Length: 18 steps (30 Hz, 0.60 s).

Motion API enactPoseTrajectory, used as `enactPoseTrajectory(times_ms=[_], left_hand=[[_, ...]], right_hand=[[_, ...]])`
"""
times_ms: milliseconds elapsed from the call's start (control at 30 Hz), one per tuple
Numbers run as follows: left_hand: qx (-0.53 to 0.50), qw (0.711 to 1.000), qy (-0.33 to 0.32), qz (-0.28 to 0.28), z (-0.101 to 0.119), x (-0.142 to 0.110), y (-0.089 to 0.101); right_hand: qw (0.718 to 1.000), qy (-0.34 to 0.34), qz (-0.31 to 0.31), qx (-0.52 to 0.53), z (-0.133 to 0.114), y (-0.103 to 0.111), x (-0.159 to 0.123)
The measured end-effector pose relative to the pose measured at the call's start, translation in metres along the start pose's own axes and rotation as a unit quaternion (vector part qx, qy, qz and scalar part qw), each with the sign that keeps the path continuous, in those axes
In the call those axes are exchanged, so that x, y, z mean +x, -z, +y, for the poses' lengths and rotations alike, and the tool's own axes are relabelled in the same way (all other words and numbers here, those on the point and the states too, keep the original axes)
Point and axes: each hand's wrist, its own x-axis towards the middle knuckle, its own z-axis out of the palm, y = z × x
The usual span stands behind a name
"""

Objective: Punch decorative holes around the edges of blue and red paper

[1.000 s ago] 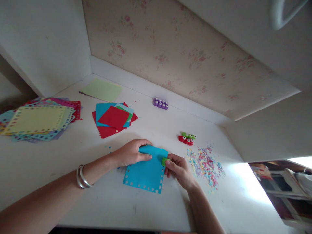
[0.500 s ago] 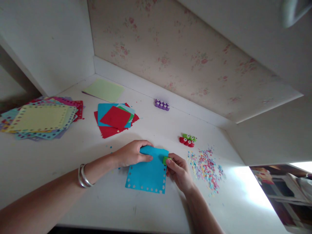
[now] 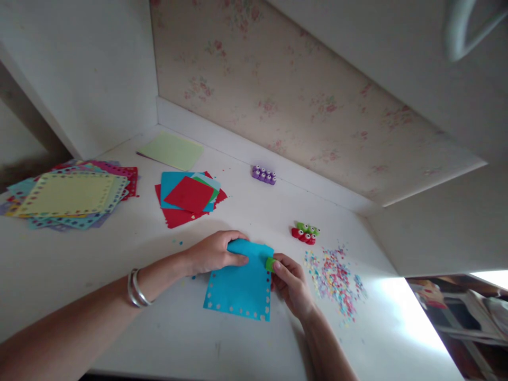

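A blue paper sheet (image 3: 238, 288) lies on the white desk (image 3: 159, 328), with small holes along its left, near and right edges. My left hand (image 3: 214, 251) grips its far left corner, fingers curled over the paper. My right hand (image 3: 289, 280) pinches a small green hole punch (image 3: 270, 264) clamped on the sheet's right edge near the far corner.
A stack of punched coloured sheets (image 3: 67, 193) lies at the left. Red, blue and green squares (image 3: 188, 196) and a pale green sheet (image 3: 172, 151) lie farther back. Purple punches (image 3: 263, 174) and red and green punches (image 3: 305, 233) sit behind. Confetti (image 3: 335, 275) is scattered at the right.
The green punch has crept a little toward the sheet's far right corner. Both hands keep their hold, and the view has shifted slightly.
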Motion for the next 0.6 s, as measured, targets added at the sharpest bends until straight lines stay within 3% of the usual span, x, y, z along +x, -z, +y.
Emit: enactPoseTrajectory(times_ms=[600], left_hand=[[0.037,0.999,-0.006,0.007,0.0002,0.0007,0.0001]], right_hand=[[0.999,0.011,-0.024,-0.039,0.0023,0.0035,0.0003]])
